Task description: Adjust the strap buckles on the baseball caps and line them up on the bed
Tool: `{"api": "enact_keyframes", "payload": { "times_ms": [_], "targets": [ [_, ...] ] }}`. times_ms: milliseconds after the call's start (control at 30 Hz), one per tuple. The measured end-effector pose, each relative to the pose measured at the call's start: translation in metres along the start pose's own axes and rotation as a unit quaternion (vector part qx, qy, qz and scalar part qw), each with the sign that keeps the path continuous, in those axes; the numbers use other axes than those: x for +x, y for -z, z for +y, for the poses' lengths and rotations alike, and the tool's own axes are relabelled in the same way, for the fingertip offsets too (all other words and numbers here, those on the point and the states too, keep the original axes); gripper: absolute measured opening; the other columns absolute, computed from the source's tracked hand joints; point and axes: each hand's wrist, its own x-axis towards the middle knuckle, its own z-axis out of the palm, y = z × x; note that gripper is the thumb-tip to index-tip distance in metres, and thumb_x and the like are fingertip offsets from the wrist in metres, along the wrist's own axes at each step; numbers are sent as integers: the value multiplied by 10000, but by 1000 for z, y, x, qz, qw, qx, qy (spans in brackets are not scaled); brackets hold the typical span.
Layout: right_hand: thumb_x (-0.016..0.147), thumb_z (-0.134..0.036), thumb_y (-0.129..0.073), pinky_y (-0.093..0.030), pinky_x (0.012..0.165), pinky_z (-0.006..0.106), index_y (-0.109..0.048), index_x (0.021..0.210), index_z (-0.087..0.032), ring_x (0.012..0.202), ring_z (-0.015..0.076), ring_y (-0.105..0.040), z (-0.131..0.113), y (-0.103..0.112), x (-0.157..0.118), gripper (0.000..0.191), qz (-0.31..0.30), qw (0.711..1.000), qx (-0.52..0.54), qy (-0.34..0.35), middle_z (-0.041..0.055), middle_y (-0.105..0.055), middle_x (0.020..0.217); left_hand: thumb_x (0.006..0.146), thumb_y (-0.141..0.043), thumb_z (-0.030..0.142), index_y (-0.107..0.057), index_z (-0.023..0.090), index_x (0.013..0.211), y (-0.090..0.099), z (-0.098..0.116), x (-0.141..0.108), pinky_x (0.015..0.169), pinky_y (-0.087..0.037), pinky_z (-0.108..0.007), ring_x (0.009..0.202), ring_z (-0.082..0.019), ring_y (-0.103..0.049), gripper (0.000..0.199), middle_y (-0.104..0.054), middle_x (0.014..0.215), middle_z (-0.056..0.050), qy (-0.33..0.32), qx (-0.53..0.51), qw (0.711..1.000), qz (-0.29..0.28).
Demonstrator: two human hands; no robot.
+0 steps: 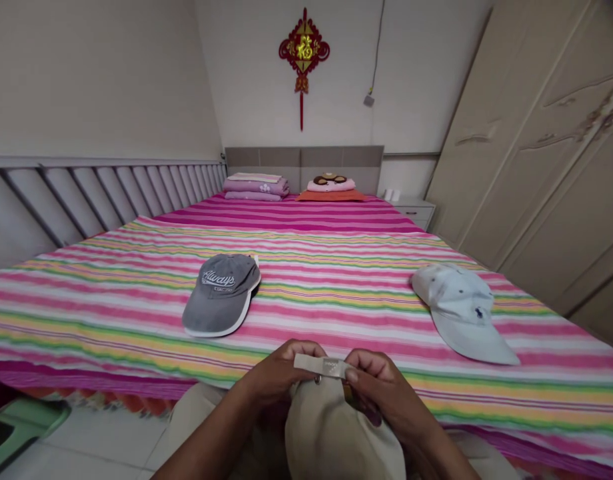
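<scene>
A beige cap (336,433) is held at the bottom middle, over the bed's near edge, its back strap and metal buckle (331,367) uppermost. My left hand (289,367) pinches the strap's left end. On the right side of the buckle, my right hand (374,377) grips the strap between thumb and fingers. A grey cap (219,293) with white lettering rests on the striped bedspread to the left. To the right lies a pale blue cap (461,310) with a small dark logo, its brim toward the lower right.
The striped bedspread (326,267) reaches back to folded bedding (256,187) at the headboard (336,160). A railing (111,193) lines the left side. A green stool (31,423) stands at the lower left, and a wardrobe (526,147) at the right.
</scene>
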Motion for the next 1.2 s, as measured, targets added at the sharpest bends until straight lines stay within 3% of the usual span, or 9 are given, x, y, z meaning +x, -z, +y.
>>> {"api": "enact_keyframes", "payload": {
  "times_ms": [100, 267, 467, 733, 833, 1000, 1100, 1200],
  "targets": [
    [707, -392, -622, -144, 307, 157, -486, 596, -155, 304, 15, -249, 1, -1, 2, 295, 12, 1000, 18, -1, -90, -382, 388, 529, -721, 208, -657, 127, 661, -3, -3, 1, 528, -304, -193, 520, -77, -455, 167, -576, 563, 8, 10, -40, 999, -14],
    [695, -374, -635, -147, 318, 160, -478, 574, -156, 322, 20, -264, 3, -3, 3, 295, 14, 999, 47, 4, -81, -394, 393, 408, -768, 209, -637, 121, 606, -14, -7, 0, 472, -282, -189, 457, -64, -428, 253, -543, 500, 26, 30, -95, 994, 39],
    [695, -387, -629, -137, 310, 162, -480, 574, -159, 317, 21, -248, 6, -3, 4, 298, 12, 999, 45, 12, -84, -377, 385, 414, -763, 269, -559, 114, 520, -21, -8, 1, 424, -220, -178, 407, -36, -344, 278, -455, 436, 57, 25, -92, 994, 60],
    [681, -376, -624, -136, 304, 169, -491, 566, -162, 307, 29, -247, 10, 0, 5, 277, 22, 999, 27, 10, -76, -399, 387, 376, -782, 287, -518, 125, 487, -21, -13, 6, 412, -226, -183, 384, -31, -327, 329, -434, 408, 62, 12, -95, 995, 20],
    [673, -335, -631, -163, 326, 169, -482, 557, -166, 325, 33, -230, 9, 6, 8, 253, 55, 995, 78, 26, -86, -363, 377, 391, -780, 353, -514, 129, 489, -15, -16, 9, 398, -237, -185, 368, -38, -345, 362, -456, 407, 48, -7, -139, 990, 24],
    [705, -302, -605, -289, 410, 191, -440, 556, -182, 382, 49, -215, 3, 22, 16, 253, 123, 959, 238, 90, -87, -361, 453, 436, -767, 367, -543, 126, 497, -6, -16, 14, 408, -305, -197, 383, -62, -414, 335, -528, 450, 12, -31, -190, 980, 46],
    [715, -389, -611, -220, 375, 184, -488, 596, -171, 377, 41, -198, 2, 23, 18, 276, 75, 982, 166, 50, -81, -378, 470, 469, -761, 337, -569, 119, 515, -6, -16, 19, 404, -295, -186, 369, -51, -401, 294, -512, 430, 24, -25, -195, 980, 42],
    [573, -372, -736, -183, 389, 185, -558, 702, -154, 410, 40, -256, 3, 18, 18, 310, -16, 998, 44, -38, -73, -412, 509, 554, -724, 333, -608, 103, 599, -7, -18, 25, 428, -309, -192, 399, -63, -435, 262, -547, 480, 1, -13, -182, 983, 3]
  ]
}}
